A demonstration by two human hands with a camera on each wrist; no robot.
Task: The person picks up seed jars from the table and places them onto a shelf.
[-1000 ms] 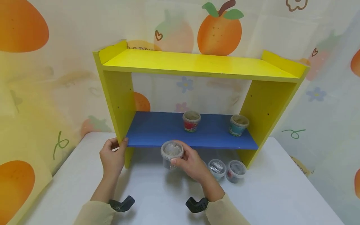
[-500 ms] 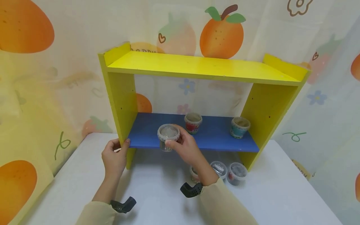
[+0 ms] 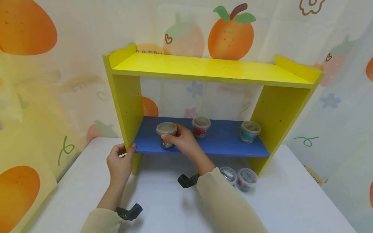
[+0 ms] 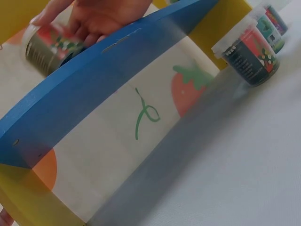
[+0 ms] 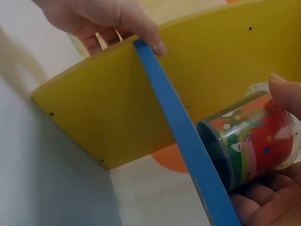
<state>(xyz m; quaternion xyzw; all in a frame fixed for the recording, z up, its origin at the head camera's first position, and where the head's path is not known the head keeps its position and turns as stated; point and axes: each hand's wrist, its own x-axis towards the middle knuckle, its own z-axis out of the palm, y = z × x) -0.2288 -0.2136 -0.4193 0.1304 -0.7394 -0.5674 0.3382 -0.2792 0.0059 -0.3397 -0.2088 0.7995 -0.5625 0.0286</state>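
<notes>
A person's right hand (image 3: 186, 142) grips one tub (image 5: 261, 139) over the left front part of the blue shelf (image 3: 227, 142), thumb on one side and fingers curled on the other, parted only by the tub's width. The left hand (image 3: 119, 163) holds the front edge of the rack's left panel (image 3: 125, 106), thumb by the corner of the blue shelf, fingers bent around the outside.

Six tubs appear across the three views: one in hand, two on the blue shelf, three on the white table (image 3: 163, 200). On the shelf stand a red tub (image 3: 201, 131), near the gripping hand, and a teal tub (image 3: 248, 136), well apart toward the right. Below, the left wrist view shows a near tub (image 4: 254, 56), a middle tub (image 4: 270, 34) and a far tub (image 4: 277, 19) in a row.

The held tub, upright in the head view, has a clear, pale rim and a glossy orange-red wrap with green and pink patches, white spots and a blue fleck; its base looks dark. Whether that base touches the shelf cannot be told.

Two cream sleeves and two black wrist devices complete the scene.
</notes>
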